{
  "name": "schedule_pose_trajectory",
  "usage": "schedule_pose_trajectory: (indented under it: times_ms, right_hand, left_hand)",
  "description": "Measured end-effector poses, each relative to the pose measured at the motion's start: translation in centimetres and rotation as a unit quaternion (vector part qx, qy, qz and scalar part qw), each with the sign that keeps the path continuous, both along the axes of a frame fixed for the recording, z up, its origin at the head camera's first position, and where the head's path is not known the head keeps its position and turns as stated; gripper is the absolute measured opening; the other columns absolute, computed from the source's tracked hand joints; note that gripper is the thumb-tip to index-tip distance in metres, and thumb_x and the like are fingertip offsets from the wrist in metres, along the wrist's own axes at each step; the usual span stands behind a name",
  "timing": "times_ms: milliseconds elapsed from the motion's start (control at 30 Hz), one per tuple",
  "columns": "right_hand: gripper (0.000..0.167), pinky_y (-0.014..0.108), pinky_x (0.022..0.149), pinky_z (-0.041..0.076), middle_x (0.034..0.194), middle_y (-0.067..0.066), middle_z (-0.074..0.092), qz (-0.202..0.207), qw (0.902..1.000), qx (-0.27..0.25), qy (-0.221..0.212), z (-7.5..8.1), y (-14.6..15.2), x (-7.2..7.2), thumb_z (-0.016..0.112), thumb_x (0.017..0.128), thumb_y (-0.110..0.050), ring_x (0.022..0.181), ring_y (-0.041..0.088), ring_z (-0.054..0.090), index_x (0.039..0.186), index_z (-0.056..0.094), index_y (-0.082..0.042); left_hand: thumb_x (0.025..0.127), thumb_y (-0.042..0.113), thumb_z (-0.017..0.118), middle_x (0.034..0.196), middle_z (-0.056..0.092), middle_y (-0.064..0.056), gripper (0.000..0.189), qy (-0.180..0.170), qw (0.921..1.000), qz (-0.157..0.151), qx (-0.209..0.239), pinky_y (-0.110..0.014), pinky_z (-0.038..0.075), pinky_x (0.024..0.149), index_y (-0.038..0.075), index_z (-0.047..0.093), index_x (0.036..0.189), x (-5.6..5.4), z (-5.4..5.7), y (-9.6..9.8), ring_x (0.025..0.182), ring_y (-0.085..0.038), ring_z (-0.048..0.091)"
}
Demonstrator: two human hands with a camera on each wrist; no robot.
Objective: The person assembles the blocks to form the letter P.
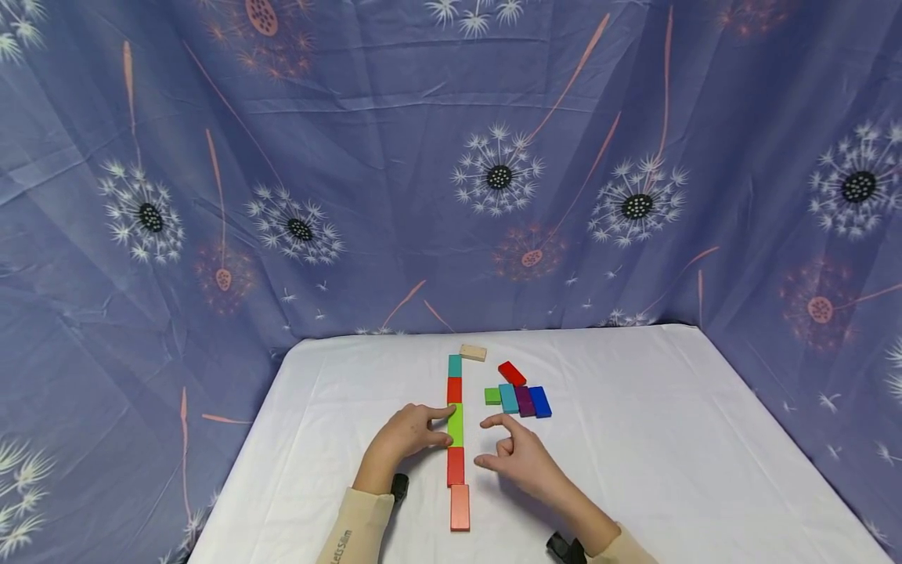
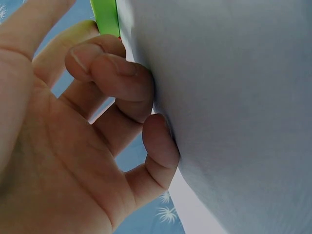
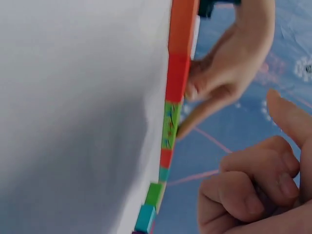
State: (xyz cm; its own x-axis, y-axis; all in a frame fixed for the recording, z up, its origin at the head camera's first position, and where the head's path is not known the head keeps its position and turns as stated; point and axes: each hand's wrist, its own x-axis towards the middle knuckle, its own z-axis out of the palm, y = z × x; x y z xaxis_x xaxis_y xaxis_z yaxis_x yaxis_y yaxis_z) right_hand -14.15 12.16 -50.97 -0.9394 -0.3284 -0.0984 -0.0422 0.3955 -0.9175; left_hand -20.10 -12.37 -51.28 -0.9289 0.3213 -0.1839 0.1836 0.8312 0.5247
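A lime green block (image 1: 456,425) lies in a straight row of flat blocks, between a red block (image 1: 454,390) and a nearer red block (image 1: 456,467). My left hand (image 1: 410,431) touches its left side with the index finger and thumb, both on that same side. In the left wrist view, the other fingers bend down against the white cloth. My right hand (image 1: 524,464) hovers to the right of the row, apart from it, with thumb and index finger spread around nothing. Its other fingers curl in, as the right wrist view shows.
A teal block (image 1: 455,366) ends the row at the far side and a salmon block (image 1: 460,507) at the near side. Right of it lie a small green block (image 1: 492,396) and several coloured ones. A beige block (image 1: 473,352) sits behind. Patterned curtains surround the table.
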Motion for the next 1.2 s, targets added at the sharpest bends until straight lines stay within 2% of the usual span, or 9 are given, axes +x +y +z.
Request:
schedule_pose_trajectory:
  times_ms: [233, 300, 400, 533, 633, 867, 1100, 1133, 1200]
  right_hand:
    - [0.056, 0.022, 0.049, 0.025, 0.057, -0.005, 0.034, -0.091, 0.9953, -0.019, 0.027, 0.8, 1.1, -2.6, 0.086, 0.089, -0.022, 0.050, 0.010, 0.030, 0.136, 0.060, -0.007]
    - [0.054, 0.022, 0.048, 0.027, 0.058, -0.005, 0.037, -0.112, 0.9926, -0.019, 0.043, 0.9, 1.3, -3.5, 0.087, 0.089, -0.021, 0.051, 0.009, 0.033, 0.134, 0.061, -0.007]
    - [0.053, 0.022, 0.048, 0.028, 0.059, -0.004, 0.040, -0.133, 0.9890, -0.027, 0.059, 1.2, 1.5, -5.0, 0.087, 0.088, -0.017, 0.052, 0.009, 0.034, 0.134, 0.062, -0.007]
    - [0.053, 0.024, 0.048, 0.028, 0.058, -0.004, 0.038, -0.140, 0.9874, -0.037, 0.063, 1.7, 1.6, -7.2, 0.086, 0.089, -0.017, 0.050, 0.011, 0.033, 0.138, 0.063, -0.012]
    - [0.055, 0.025, 0.047, 0.028, 0.057, -0.004, 0.036, -0.139, 0.9876, -0.033, 0.066, 1.9, 1.7, -8.9, 0.085, 0.090, -0.021, 0.048, 0.013, 0.032, 0.141, 0.064, -0.017]
    - [0.057, 0.027, 0.049, 0.031, 0.054, -0.005, 0.038, -0.129, 0.9883, -0.027, 0.077, 1.3, 1.5, -13.3, 0.085, 0.091, -0.025, 0.049, 0.015, 0.034, 0.144, 0.063, -0.019]
    - [0.056, 0.030, 0.051, 0.033, 0.056, -0.004, 0.038, -0.130, 0.9905, -0.002, 0.045, 0.2, 0.6, -16.9, 0.082, 0.094, -0.025, 0.052, 0.016, 0.035, 0.146, 0.063, -0.018]
    - [0.055, 0.031, 0.053, 0.034, 0.058, -0.001, 0.039, -0.131, 0.9905, 0.003, 0.042, 0.1, 0.5, -17.3, 0.081, 0.094, -0.026, 0.054, 0.018, 0.037, 0.146, 0.063, -0.018]
    - [0.056, 0.033, 0.062, 0.043, 0.072, 0.005, 0.057, -0.137, 0.9897, 0.016, 0.038, -0.2, 0.4, -17.9, 0.081, 0.094, -0.028, 0.066, 0.019, 0.051, 0.146, 0.064, -0.018]
  left_hand:
    - [0.085, 0.038, 0.089, 0.103, 0.073, -0.008, 0.064, -0.007, 1.0000, 0.005, -0.002, -0.036, 0.049, 0.077, 0.032, 0.067, 0.145, -0.2, -0.2, -0.1, 0.085, -0.016, 0.053]
    - [0.085, 0.037, 0.089, 0.100, 0.072, -0.009, 0.064, -0.008, 1.0000, 0.004, 0.000, -0.036, 0.048, 0.075, 0.032, 0.067, 0.145, -0.2, -0.2, -0.1, 0.083, -0.017, 0.053]
    - [0.085, 0.037, 0.089, 0.110, 0.075, -0.011, 0.064, -0.005, 1.0000, 0.006, 0.001, -0.035, 0.047, 0.075, 0.032, 0.067, 0.145, -0.2, -0.2, -0.1, 0.084, -0.017, 0.052]
    - [0.085, 0.039, 0.088, 0.129, 0.074, -0.014, 0.063, -0.010, 0.9999, 0.012, 0.001, -0.037, 0.050, 0.080, 0.033, 0.067, 0.144, -0.2, -0.2, -0.1, 0.091, -0.017, 0.054]
    - [0.085, 0.039, 0.088, 0.130, 0.073, -0.015, 0.063, -0.015, 0.9998, 0.011, 0.002, -0.039, 0.051, 0.082, 0.033, 0.067, 0.145, -0.1, -0.1, -0.1, 0.093, -0.018, 0.056]
    - [0.085, 0.038, 0.088, 0.126, 0.074, -0.014, 0.063, -0.018, 0.9998, 0.011, 0.004, -0.037, 0.049, 0.078, 0.033, 0.067, 0.145, -0.1, -0.1, -0.1, 0.090, -0.017, 0.054]
    - [0.085, 0.038, 0.089, 0.120, 0.074, -0.013, 0.064, -0.021, 0.9997, 0.014, 0.005, -0.038, 0.050, 0.079, 0.032, 0.067, 0.144, -0.1, 0.0, 0.0, 0.089, -0.017, 0.054]
    - [0.085, 0.038, 0.089, 0.119, 0.074, -0.013, 0.064, -0.021, 0.9997, 0.015, 0.006, -0.038, 0.051, 0.080, 0.032, 0.068, 0.144, -0.1, 0.0, 0.0, 0.089, -0.017, 0.054]
    - [0.085, 0.038, 0.089, 0.115, 0.074, -0.013, 0.064, -0.020, 0.9997, 0.014, 0.007, -0.040, 0.052, 0.082, 0.032, 0.068, 0.144, -0.1, 0.0, 0.0, 0.091, -0.018, 0.056]
